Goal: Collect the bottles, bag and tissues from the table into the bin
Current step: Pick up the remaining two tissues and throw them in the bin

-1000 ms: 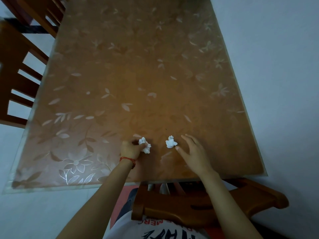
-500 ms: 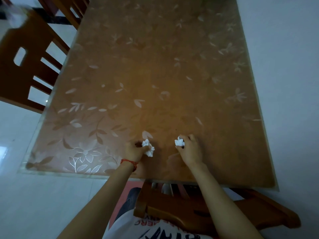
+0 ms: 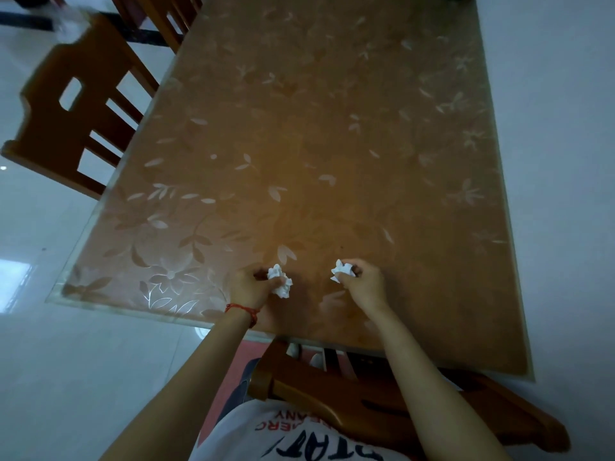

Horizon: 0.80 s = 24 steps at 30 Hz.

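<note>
Two crumpled white tissues are near the front edge of the brown table (image 3: 316,134), which has a glass top with a flower pattern. My left hand (image 3: 249,289) is closed around the left tissue (image 3: 280,281); a red string is tied on that wrist. My right hand (image 3: 364,282) grips the right tissue (image 3: 342,269), which pokes out between thumb and fingers. Both hands hover at the table surface, a short gap apart. No bottle, bag or bin is in view.
A wooden chair (image 3: 80,108) stands at the table's left side, a second one behind it at the top. Another wooden chair (image 3: 372,397) is tucked under the front edge, right before my body. A white wall runs along the right; the floor is pale tile.
My right hand reached the right tissue and closed on it. My left hand kept its hold on the left tissue. The view shifted left and tilted.
</note>
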Available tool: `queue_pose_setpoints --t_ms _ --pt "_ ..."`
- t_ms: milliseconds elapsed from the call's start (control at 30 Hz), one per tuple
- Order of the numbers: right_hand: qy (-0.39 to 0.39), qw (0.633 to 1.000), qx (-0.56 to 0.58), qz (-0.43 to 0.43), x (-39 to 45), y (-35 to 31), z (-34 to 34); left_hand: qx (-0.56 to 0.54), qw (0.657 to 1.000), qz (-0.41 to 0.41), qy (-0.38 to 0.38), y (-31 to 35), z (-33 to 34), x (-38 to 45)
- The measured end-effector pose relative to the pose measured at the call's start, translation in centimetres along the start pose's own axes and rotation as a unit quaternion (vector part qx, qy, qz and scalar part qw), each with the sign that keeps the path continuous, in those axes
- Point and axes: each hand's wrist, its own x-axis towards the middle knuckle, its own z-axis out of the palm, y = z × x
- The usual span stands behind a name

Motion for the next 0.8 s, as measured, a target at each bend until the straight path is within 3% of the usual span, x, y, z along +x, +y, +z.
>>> queue_pose_setpoints --t_ms 467,800 --pt "-0.107 0.992 0.054 -0.047 -2.7 -6.1 2.2 -0.1 0.986 -0.03 0.133 -0.6 -5.0 -4.5" --pt "-0.207 0.97 0.039 -0.125 -8.6 -11.3 9.7 -0.158 0.955 -0.015 0.251 -3.8 -12.9 -9.7"
